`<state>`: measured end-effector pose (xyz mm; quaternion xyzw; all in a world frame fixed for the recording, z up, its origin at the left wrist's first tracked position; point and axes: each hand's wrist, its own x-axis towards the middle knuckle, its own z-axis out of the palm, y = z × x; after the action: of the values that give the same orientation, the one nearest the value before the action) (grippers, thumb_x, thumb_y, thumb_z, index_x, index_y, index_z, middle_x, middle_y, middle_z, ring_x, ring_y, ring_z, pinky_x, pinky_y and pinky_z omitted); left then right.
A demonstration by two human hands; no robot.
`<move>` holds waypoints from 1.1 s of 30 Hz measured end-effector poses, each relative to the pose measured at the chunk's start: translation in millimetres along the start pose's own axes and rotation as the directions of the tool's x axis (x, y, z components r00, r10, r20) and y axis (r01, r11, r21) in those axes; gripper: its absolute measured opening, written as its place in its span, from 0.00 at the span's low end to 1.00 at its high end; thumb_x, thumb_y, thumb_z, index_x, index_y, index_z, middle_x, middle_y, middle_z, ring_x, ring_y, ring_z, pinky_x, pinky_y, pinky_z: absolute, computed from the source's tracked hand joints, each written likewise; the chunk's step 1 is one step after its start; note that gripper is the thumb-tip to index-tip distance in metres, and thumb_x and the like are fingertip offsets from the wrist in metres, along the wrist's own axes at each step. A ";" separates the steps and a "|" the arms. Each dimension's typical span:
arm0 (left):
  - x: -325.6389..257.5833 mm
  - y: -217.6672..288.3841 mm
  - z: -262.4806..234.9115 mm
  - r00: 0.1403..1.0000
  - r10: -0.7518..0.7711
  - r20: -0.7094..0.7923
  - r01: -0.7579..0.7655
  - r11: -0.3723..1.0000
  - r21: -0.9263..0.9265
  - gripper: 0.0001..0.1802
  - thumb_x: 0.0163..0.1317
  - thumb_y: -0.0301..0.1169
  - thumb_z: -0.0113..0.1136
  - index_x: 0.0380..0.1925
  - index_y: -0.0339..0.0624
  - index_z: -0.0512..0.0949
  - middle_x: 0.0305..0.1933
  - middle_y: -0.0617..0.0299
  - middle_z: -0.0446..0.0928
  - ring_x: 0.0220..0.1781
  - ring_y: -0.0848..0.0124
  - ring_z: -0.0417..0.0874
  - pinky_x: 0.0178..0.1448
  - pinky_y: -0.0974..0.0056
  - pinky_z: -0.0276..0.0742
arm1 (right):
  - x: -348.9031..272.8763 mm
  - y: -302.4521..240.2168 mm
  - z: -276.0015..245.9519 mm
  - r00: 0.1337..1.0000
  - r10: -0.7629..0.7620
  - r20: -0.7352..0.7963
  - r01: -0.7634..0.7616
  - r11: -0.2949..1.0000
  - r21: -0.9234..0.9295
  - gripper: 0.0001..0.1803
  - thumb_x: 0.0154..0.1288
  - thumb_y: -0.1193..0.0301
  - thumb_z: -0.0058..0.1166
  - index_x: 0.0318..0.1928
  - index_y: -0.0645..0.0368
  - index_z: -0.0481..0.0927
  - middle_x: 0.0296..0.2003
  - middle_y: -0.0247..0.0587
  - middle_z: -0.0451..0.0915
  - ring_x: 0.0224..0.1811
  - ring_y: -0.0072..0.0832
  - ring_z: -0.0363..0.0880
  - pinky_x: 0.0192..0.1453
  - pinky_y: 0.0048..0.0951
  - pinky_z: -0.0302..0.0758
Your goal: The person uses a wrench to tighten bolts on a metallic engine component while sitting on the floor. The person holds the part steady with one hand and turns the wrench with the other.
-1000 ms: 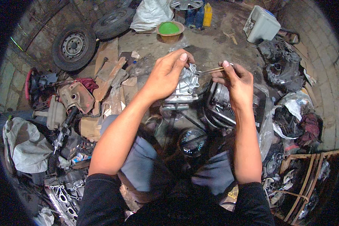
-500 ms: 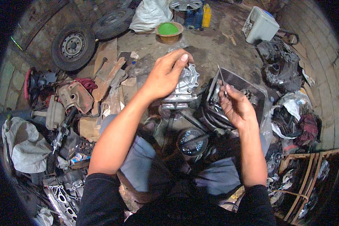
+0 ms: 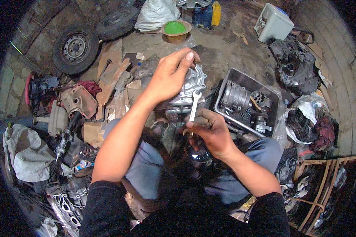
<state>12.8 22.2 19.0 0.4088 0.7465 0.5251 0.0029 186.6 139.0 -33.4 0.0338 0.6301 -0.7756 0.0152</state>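
Observation:
My left hand (image 3: 172,75) is bent over the far left side of a silver cast-metal engine casing (image 3: 195,79). Its fingers curl out of sight behind the metal, and the thumb lies on top. Between the thumb and fingers of my right hand (image 3: 211,130) is a chrome spanner (image 3: 194,107), its open jaw pointing up at the near edge of the casing. Whether the jaw touches the metal I cannot tell. Below that hand sits a dark, shiny round part (image 3: 199,153), partly covered by it.
A grey tray (image 3: 247,77) of metal parts stands right of the casing. Wheels (image 3: 76,48) lean at the far left. Beyond the casing is a brown basin (image 3: 176,37) with a green bowl in it. Engine parts (image 3: 65,207) and a white sack (image 3: 25,152) crowd the left.
My right hand has come left from over the tray to the casing, bringing the spanner with it. The tray's contents are now uncovered. My left hand stays on the casing.

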 end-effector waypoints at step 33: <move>-0.6 2.4 -0.4 0.998 0.055 -0.022 -0.055 0.998 0.027 0.26 0.81 0.46 0.39 0.43 0.35 0.79 0.40 0.53 0.82 0.47 0.65 0.82 0.57 0.61 0.74 | -3.6 -20.9 -19.6 0.908 0.109 -0.403 -0.017 0.974 0.225 0.11 0.69 0.71 0.62 0.44 0.62 0.75 0.24 0.41 0.80 0.13 0.17 0.65 0.17 0.21 0.56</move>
<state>14.5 21.7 20.7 0.4231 0.7417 0.5198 -0.0254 189.5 162.4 -16.7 0.2191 0.5293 -0.8139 -0.0968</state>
